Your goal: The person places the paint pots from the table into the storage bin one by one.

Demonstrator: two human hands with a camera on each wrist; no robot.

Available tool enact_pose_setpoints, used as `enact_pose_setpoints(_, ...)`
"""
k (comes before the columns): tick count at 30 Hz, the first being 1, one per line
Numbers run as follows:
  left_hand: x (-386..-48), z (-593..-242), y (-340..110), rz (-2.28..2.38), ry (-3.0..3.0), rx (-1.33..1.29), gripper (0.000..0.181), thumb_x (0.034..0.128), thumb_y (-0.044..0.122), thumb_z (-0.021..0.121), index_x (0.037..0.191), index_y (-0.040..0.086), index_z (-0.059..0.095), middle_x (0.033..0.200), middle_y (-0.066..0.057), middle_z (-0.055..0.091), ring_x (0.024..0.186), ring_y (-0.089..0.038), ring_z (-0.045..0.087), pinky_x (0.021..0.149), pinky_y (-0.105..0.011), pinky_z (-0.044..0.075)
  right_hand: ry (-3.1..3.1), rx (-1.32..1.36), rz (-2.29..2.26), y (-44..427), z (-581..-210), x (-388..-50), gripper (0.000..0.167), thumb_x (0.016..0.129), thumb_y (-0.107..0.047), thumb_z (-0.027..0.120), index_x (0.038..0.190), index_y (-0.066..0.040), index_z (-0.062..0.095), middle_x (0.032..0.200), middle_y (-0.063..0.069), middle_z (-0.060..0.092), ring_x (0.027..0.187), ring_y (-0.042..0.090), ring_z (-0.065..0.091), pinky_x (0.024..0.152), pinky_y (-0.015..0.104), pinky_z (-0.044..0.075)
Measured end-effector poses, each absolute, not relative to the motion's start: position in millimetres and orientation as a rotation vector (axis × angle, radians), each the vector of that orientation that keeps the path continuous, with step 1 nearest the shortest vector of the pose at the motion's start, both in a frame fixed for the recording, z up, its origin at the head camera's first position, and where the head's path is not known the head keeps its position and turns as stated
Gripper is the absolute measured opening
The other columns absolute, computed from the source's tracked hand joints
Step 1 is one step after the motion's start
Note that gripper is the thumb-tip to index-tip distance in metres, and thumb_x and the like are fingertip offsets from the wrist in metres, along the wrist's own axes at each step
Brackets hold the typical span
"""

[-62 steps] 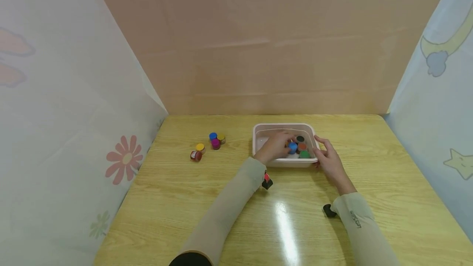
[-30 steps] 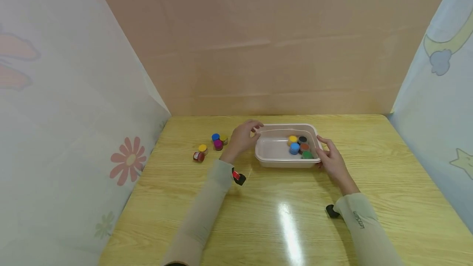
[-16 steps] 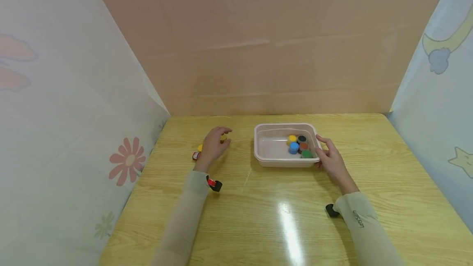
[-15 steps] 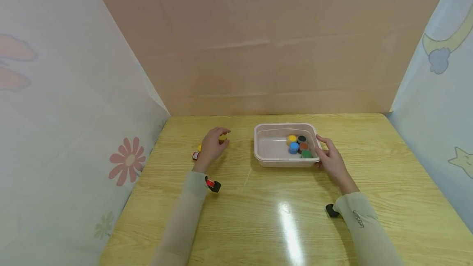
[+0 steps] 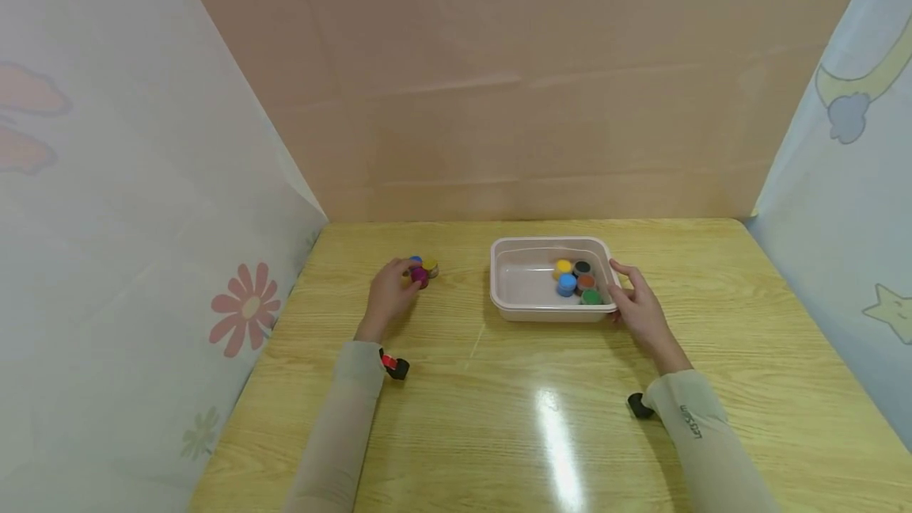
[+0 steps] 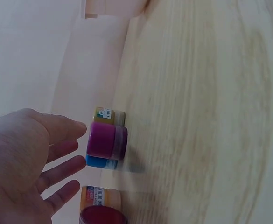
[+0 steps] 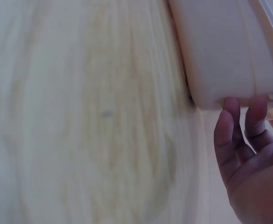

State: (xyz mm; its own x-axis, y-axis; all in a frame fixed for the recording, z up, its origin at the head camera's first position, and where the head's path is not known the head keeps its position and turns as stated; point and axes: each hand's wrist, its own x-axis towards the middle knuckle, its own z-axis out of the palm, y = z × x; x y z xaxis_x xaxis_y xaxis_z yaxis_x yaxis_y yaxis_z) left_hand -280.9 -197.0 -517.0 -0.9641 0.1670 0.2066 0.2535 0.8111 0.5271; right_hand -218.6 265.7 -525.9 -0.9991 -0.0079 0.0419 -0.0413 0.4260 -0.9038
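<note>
My left hand (image 5: 390,291) reaches over a cluster of small paint jars at the left, fingers loosely bent around the purple-lidded jar (image 5: 419,278). In the left wrist view the fingertips stand just short of this purple jar (image 6: 106,140). Against it stand a dark yellow jar (image 5: 431,266) and a blue jar (image 5: 416,260). An orange-yellow jar (image 6: 99,196) and a red one (image 6: 102,215) lie closer to the left wrist, hidden by the hand in the head view. My right hand (image 5: 639,315) grips the right end of a pale pink plastic box (image 5: 549,313).
Inside the box, toward its right end, are several jars: yellow (image 5: 563,269), black (image 5: 582,268), light blue (image 5: 566,284), brown (image 5: 586,283) and green (image 5: 591,298). The wooden table (image 5: 470,402) ends at a brown back wall (image 5: 527,101), with patterned sheets at both sides.
My left hand has come out of the box and moved left to the loose jars, drawing back slightly toward the purple one. The right hand and box have stayed nearly still.
</note>
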Motion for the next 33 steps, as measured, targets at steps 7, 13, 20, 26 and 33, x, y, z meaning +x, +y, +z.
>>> enact_pose_setpoints(7, -280.0, -522.2, -196.6, -0.843, -2.846, -0.369, 0.031, 0.0954, 0.009, 0.074, 0.126, 0.005, 0.07, 0.119, -0.016, 0.072, 0.112, -0.033, 0.067, 0.097, -0.05, 0.056, -2.638, 0.036, 1.664, 265.9, -526.4, -218.9, 0.058, 0.112, -0.032, 0.044, 0.164, -0.013, 0.027, 0.117, 0.042, 0.064, 0.065, 0.021, 0.065, 0.059, 0.031, 0.056)
enact_pose_setpoints(13, -279.9, -522.5, -195.8, -0.841, -2.839, -0.402, 0.027, 0.0952, 0.008, 0.074, 0.122, 0.004, 0.072, 0.118, -0.014, 0.073, 0.113, -0.033, 0.066, 0.1, -0.049, 0.054, -2.636, 0.033, 1.682, 265.4, -526.2, -219.7, 0.059, 0.112, -0.033, 0.044, 0.164, -0.014, 0.026, 0.12, 0.041, 0.063, 0.067, 0.02, 0.065, 0.06, 0.031, 0.056)
enact_pose_setpoints(20, -279.6, -524.0, -193.9, -0.807, -2.84, -0.436, 0.027, 0.0942, 0.006, 0.075, 0.121, 0.004, 0.073, 0.117, -0.015, 0.073, 0.111, -0.033, 0.067, 0.099, -0.049, 0.055, -2.657, 0.0, 1.669, 267.3, -526.4, -219.0, 0.06, 0.112, -0.037, 0.043, 0.164, -0.015, 0.025, 0.129, 0.04, 0.059, 0.069, 0.018, 0.064, 0.062, 0.03, 0.057)
enact_pose_setpoints(26, -280.4, -523.7, -191.3, -0.773, -2.842, -0.425, 0.029, 0.0931, 0.006, 0.075, 0.122, 0.005, 0.073, 0.119, -0.014, 0.07, 0.111, -0.033, 0.066, 0.098, -0.049, 0.056, -2.678, -0.014, 1.657, 268.0, -525.4, -219.5, 0.06, 0.112, -0.037, 0.041, 0.165, -0.015, 0.023, 0.127, 0.039, 0.061, 0.069, 0.016, 0.063, 0.063, 0.03, 0.057)
enact_pose_setpoints(33, -279.7, -524.4, -190.6, -0.796, -2.849, -0.356, 0.026, 0.0924, 0.006, 0.076, 0.119, 0.005, 0.075, 0.111, -0.011, 0.065, 0.1, -0.027, 0.066, 0.09, -0.045, 0.058, -2.675, -0.001, 1.675, 268.0, -528.8, -223.3, 0.06, 0.112, -0.034, 0.041, 0.165, -0.015, 0.022, 0.124, 0.04, 0.062, 0.069, 0.019, 0.064, 0.062, 0.032, 0.057)
